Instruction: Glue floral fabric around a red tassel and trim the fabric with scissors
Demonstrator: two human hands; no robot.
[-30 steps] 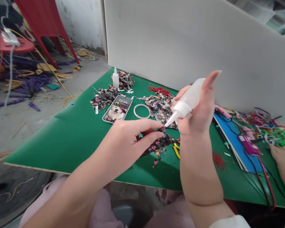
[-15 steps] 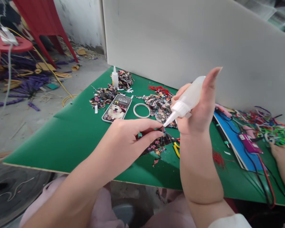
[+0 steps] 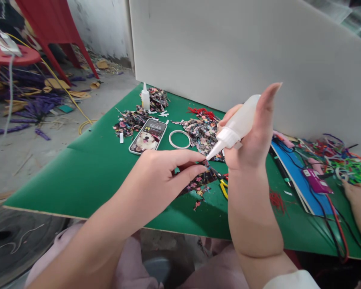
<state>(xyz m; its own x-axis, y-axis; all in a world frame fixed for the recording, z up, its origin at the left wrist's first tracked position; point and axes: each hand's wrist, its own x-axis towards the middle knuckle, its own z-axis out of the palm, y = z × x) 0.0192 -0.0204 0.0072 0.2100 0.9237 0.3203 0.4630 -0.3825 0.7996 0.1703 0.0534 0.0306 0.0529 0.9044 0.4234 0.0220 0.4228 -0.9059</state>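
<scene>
My right hand (image 3: 252,136) is closed around a white squeeze bottle (image 3: 243,118), tilted so its narrow nozzle points down and left. The nozzle tip meets a small piece of floral fabric (image 3: 207,163) pinched between the thumb and fingers of my left hand (image 3: 165,180). Below lies dark floral fabric (image 3: 198,184) on the green table (image 3: 108,172), with small scraps at its edge. Yellow-and-red-handled pliers or cutters (image 3: 223,186) lie partly hidden behind my right wrist. Beyond my hands is a heap of floral fabric pieces (image 3: 200,134).
A phone (image 3: 147,136), a white ring (image 3: 179,139) and a small upright bottle (image 3: 145,97) stand or lie at the back left. Right of my arm are a blue folder (image 3: 301,176), a purple box (image 3: 317,181), cords and another person's hand (image 3: 357,200). A pale panel (image 3: 216,52) bounds the back.
Hardly anything differs. The bottle's nozzle has shifted very slightly left and down at the fabric; both hands keep their holds.
</scene>
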